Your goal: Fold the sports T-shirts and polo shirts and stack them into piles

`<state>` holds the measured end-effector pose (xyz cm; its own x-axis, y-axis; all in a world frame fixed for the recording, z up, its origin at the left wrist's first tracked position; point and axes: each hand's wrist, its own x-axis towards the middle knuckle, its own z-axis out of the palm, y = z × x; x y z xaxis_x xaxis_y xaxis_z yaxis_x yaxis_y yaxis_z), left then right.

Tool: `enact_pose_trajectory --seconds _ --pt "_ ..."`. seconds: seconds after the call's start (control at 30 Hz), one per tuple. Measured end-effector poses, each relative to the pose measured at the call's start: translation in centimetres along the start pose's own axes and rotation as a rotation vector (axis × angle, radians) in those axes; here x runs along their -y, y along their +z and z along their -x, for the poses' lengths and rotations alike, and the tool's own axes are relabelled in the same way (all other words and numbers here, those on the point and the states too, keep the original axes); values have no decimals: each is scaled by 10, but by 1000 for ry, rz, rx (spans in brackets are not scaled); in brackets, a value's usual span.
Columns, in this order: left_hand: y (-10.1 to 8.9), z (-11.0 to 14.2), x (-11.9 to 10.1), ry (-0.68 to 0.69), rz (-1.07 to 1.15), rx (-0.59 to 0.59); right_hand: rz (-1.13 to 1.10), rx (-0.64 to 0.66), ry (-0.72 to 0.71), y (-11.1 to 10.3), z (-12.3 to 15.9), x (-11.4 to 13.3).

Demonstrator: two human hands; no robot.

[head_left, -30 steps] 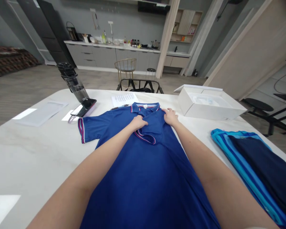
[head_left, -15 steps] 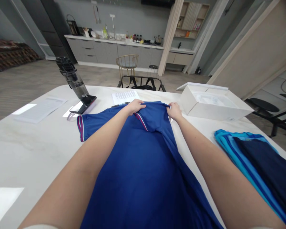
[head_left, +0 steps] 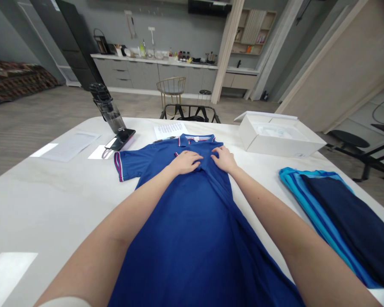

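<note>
A dark blue polo shirt lies spread on the white table, its striped collar at the far end. Its left sleeve, edged in red and white, sticks out flat, while the right side is folded inward in a long crease. My left hand rests on the chest just below the collar, fingers spread over the cloth. Close by, my right hand touches the folded right shoulder area with bent fingers apart. Neither hand pinches the fabric visibly.
Folded clothes lie on the table at right. Behind them stands an open white box. Toward the far left are a phone, a clear vacuum-like cylinder and papers. A pen lies beyond the shirt.
Both hands have let go of the shirt's folded upper edge and moved nearer, onto the chest. The fabric has been laid down, and the collar now shows.
</note>
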<state>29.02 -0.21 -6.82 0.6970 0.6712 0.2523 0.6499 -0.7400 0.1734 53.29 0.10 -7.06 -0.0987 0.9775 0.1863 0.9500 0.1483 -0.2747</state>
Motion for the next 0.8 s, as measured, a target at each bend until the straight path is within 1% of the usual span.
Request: enact_pose_trajectory --seconds 0.03,0.07,0.1,0.17,0.23,0.27,0.33,0.4,0.47,0.53,0.6,0.63,0.67,0.7,0.73,0.8 --pt "0 5 -8 29 -2 39 -30 38 -24 -3 10 4" --pt "1 11 -16 27 -21 48 -60 84 -36 -6 19 8" --pt "3 17 -23 -2 -55 28 -87 134 -38 -9 29 11" --pt "8 28 -36 -118 -139 -42 -112 207 -23 -16 49 17" --pt "12 36 -44 -246 -212 -84 -113 223 3 -23 70 22" --pt "14 39 -46 -284 -236 -84 -114 223 15 -26 81 23" --pt "13 41 -48 -301 -260 -72 -119 225 36 -31 104 23" --pt "8 41 -46 -308 -253 -90 -121 240 52 -35 128 21" --pt "-1 40 -42 -365 -210 -133 -116 250 54 -37 150 20" --pt "-10 38 -41 -485 -133 -201 -94 245 47 -38 168 20" --pt "-17 38 -42 -638 -48 -282 -38 237 37 -39 180 23" --pt "-18 38 -45 -702 -17 -308 -2 230 37 -39 183 25" --pt "-19 39 -48 -734 -3 -313 33 221 37 -39 186 27" --pt "-19 40 -52 -722 -8 -289 62 214 38 -39 188 29" --pt "-17 42 -56 -670 -27 -243 82 208 40 -38 188 31" --pt "-12 47 -65 -510 -76 -120 98 205 49 -37 189 34"
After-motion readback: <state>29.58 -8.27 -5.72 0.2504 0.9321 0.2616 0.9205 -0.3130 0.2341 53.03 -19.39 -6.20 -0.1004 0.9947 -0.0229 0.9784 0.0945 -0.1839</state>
